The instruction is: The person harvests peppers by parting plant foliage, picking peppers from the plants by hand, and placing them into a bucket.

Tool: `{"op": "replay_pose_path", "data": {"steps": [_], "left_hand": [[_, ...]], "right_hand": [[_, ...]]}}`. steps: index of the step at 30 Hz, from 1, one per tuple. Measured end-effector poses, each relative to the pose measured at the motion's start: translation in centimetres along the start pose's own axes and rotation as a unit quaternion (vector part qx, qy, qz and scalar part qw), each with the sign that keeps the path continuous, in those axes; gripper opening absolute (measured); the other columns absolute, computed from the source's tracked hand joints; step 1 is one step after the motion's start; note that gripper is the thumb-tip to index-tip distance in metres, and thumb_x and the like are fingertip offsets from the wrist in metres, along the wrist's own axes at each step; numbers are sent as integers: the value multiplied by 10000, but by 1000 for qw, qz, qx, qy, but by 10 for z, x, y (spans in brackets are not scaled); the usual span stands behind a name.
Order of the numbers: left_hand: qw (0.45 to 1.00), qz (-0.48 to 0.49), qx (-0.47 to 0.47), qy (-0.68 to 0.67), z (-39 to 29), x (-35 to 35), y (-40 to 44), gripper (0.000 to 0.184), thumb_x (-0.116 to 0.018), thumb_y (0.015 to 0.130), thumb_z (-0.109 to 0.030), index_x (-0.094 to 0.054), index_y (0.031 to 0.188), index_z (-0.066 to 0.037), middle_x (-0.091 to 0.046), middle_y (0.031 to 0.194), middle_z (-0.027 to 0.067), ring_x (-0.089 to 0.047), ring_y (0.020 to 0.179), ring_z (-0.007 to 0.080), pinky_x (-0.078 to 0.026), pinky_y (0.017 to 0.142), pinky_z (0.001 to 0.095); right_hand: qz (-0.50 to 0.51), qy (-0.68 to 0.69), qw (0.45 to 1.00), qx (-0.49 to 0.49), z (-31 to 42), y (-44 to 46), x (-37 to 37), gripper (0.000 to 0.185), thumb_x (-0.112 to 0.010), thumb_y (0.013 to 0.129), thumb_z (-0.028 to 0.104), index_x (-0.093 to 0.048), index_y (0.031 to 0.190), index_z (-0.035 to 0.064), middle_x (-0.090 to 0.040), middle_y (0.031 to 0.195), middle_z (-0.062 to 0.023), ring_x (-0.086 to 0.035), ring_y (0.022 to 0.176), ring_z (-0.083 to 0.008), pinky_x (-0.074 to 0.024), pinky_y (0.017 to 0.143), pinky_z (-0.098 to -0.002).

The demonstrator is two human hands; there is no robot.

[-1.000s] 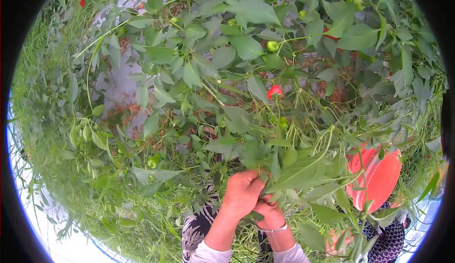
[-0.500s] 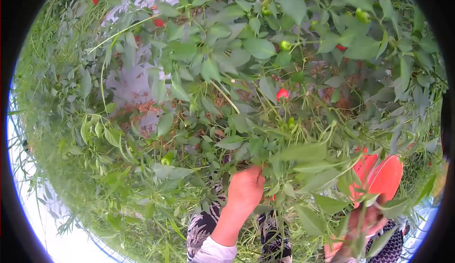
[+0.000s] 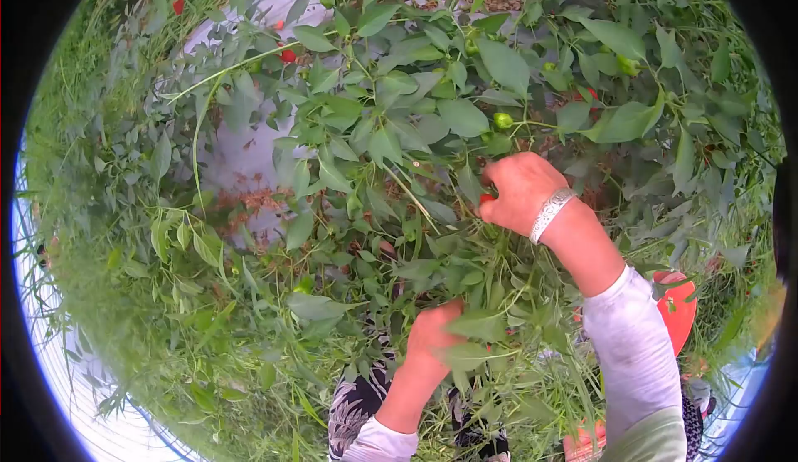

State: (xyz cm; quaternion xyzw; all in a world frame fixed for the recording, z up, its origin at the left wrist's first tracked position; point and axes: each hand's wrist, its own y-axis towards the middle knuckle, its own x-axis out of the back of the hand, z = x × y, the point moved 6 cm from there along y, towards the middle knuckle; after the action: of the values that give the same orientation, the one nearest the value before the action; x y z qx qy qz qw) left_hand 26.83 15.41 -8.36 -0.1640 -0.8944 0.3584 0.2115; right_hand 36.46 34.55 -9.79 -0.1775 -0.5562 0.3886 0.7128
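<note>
My right hand (image 3: 528, 192), with a patterned silver bracelet (image 3: 552, 214) at its wrist, reaches into the middle of a leafy pepper plant (image 3: 391, 142). Its thumb and fingers are closed around a small red pepper (image 3: 486, 199), of which only a bit shows. Lower down, my left hand (image 3: 434, 327) is curled at the plant's near side. Leaves cover its fingertips, so what they grip is hidden. A round green pepper (image 3: 502, 120) hangs just above my right hand.
A red-orange container (image 3: 677, 312) stands at the right behind my sleeve. More red peppers show at upper left (image 3: 288, 56) and upper right (image 3: 586, 94). Whitish ground sheeting (image 3: 249, 150) lies under the plants, with tall grass around.
My right hand has moved from the red-orange container at lower right up to the red pepper and closed on it. The left hand stays nearly in place.
</note>
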Motion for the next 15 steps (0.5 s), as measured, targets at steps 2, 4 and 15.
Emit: {"op": "replay_pose_path", "data": {"steps": [2, 4, 15], "left_hand": [[999, -29, -1, -21, 10, -3, -1, 114, -548, 749, -130, -562, 824, -46, -584, 754, 210, -575, 741, 388, -469, 621, 428], [1000, -24, 15, -8, 8, 1, 0, 120, -547, 753, -139, -563, 828, -46, -588, 760, 208, -576, 749, 388, -470, 627, 431], [999, -39, 22, 17, 11, 9, 2, 134, -546, 741, -102, -546, 843, -16, -571, 701, 224, -565, 702, 409, -460, 630, 472]], "right_hand": [[29, -7, 999, -18, 6, -6, 0, 237, -646, 671, 235, -645, 771, 20, -622, 803, -195, -611, 814, -342, -498, 747, -413], [55, -55, 997, -13, 13, -9, -4, 206, -628, 677, 167, -645, 837, 38, -629, 804, -174, -620, 809, -319, -499, 740, -412], [-64, 383, 912, 129, 5, -46, 6, 246, -582, 621, 15, -558, 865, 7, -609, 754, -129, -615, 724, -200, -476, 669, -316]]}}
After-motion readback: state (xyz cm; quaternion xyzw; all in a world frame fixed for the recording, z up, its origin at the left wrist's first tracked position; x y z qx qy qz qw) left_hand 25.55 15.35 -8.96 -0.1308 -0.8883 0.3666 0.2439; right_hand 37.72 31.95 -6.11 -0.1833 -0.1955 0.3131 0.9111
